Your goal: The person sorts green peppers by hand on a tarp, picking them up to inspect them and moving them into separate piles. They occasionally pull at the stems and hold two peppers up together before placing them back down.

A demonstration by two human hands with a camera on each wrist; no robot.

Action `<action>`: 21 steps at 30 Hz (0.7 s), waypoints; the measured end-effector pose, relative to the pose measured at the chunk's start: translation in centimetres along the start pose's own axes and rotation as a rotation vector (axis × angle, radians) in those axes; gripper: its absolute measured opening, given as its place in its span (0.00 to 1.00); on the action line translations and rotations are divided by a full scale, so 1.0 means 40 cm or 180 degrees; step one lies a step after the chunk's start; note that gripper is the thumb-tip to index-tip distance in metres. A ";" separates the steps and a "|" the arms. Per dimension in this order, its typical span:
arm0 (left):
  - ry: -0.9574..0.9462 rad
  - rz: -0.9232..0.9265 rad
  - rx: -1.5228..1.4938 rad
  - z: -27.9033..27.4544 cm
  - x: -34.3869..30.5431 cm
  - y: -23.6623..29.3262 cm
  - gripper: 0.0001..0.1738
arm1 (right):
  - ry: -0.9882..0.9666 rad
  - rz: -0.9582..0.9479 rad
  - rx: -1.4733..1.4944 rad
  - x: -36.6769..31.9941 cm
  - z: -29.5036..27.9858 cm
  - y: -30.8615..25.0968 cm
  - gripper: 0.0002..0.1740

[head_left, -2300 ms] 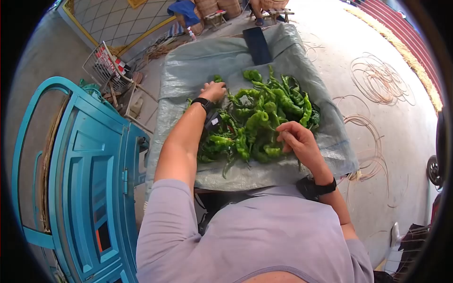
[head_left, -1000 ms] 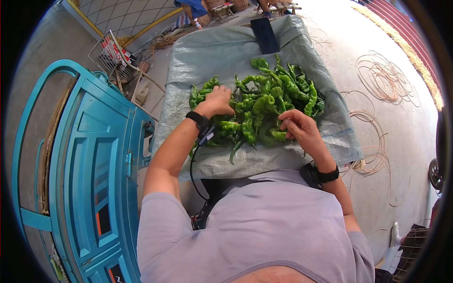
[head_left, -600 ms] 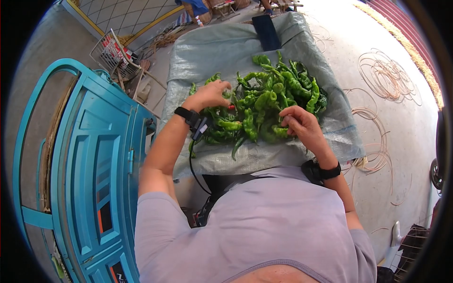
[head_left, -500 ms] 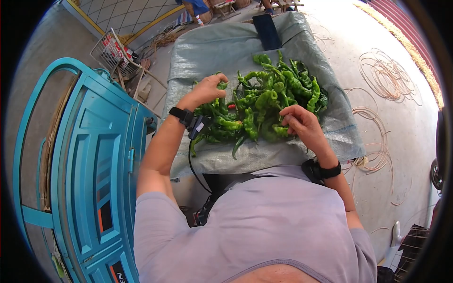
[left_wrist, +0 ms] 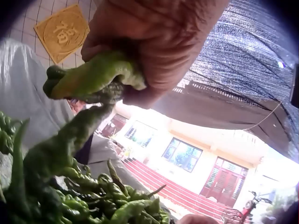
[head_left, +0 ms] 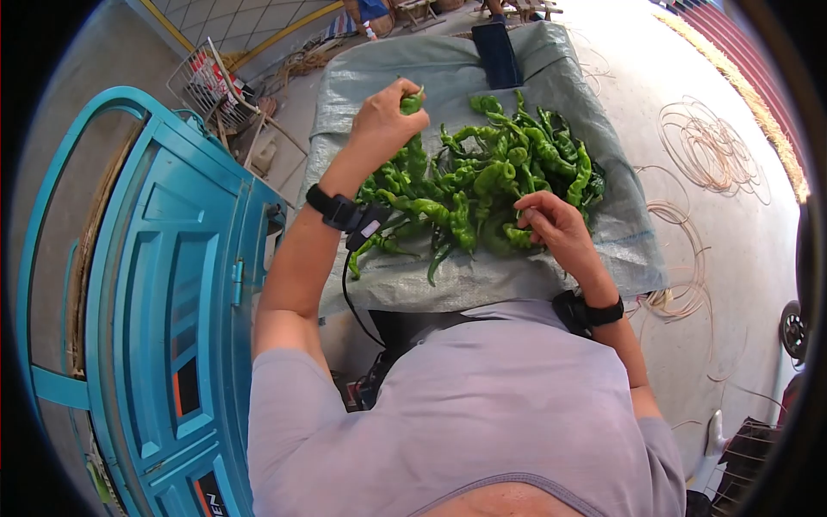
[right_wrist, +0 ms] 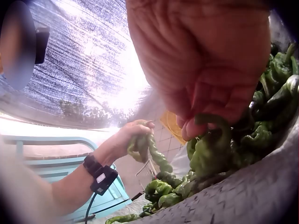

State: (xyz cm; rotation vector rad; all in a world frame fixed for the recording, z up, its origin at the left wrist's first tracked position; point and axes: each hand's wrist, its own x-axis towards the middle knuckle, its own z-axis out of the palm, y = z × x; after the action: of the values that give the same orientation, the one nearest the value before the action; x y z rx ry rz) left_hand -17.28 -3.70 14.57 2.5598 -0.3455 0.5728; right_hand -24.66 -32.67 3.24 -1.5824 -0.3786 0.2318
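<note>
Clearly, the left hand [head_left: 383, 125] is above the left part of the table, its fingers curled round a pale green pepper [left_wrist: 96, 77]. A longer, twisted pepper [right_wrist: 160, 156] hangs from the same hand, its lower end close to the heap. The right hand [head_left: 558, 228] is at the near right side of the heap of green chili peppers [head_left: 495, 181], with its thumb and fingertips drawn together. The right wrist view shows them right by a pepper with a hooked stem [right_wrist: 210, 149], but whether they pinch it I cannot tell.

The heap spreads across the middle of the table, looser toward the left edge and thicker toward the right. Under it lies a grey-green woven plastic sheet [head_left: 448, 293] that drapes over the near edge. A dark phone [head_left: 497, 56] rests at the far edge, right of its middle.

Both wrists wear black straps, and the person has on a lavender-grey T-shirt [head_left: 465, 388]. Beyond the left edge are a turquoise metal panel [head_left: 185, 284] and a wire basket [head_left: 202, 86]; thin coiled strips [head_left: 711, 151] lie on the floor beyond the right edge.
</note>
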 end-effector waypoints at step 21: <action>0.0449 0.0153 -0.0793 0.159 0.095 -0.057 0.21 | -0.0006 -0.0175 0.0043 0.001 -0.004 0.020 0.09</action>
State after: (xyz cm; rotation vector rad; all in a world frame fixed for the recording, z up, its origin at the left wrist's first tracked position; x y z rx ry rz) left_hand -11.05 -5.53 10.33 2.2647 -0.4028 0.6789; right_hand -24.51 -32.82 2.43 -1.5564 -0.4207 0.1933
